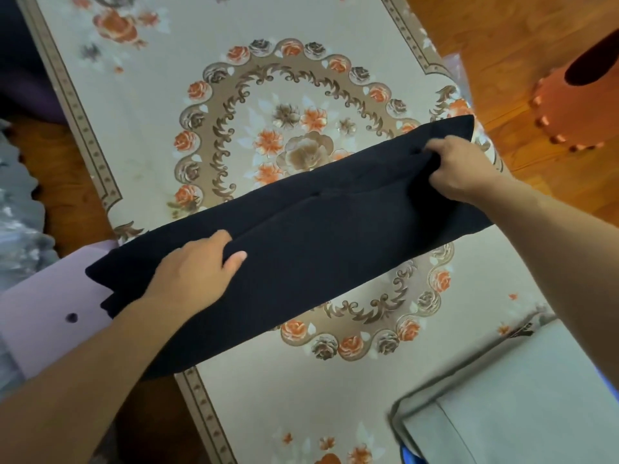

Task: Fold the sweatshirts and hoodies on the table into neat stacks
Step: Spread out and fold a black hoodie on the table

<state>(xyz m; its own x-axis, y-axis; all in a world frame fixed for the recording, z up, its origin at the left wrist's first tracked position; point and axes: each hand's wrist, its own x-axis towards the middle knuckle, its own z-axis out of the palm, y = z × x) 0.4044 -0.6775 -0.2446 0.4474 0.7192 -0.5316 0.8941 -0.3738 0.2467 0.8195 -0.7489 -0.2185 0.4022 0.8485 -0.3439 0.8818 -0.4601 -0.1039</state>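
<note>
Both hands, left hand (197,269) and right hand (459,169), grip folds of a long, soft black sweatshirt (328,249) lying on the floral tablecloth (187,78).

Two bare forearms are seen, reaching in from the lower edge of the view. No sleeve is shown on either one as far as the frame's edge. The left hand (194,272) and the right hand (459,169) are ungloved. No ring, watch or bracelet is seen on fingers or wrists. Fingernails are kept short.
</note>
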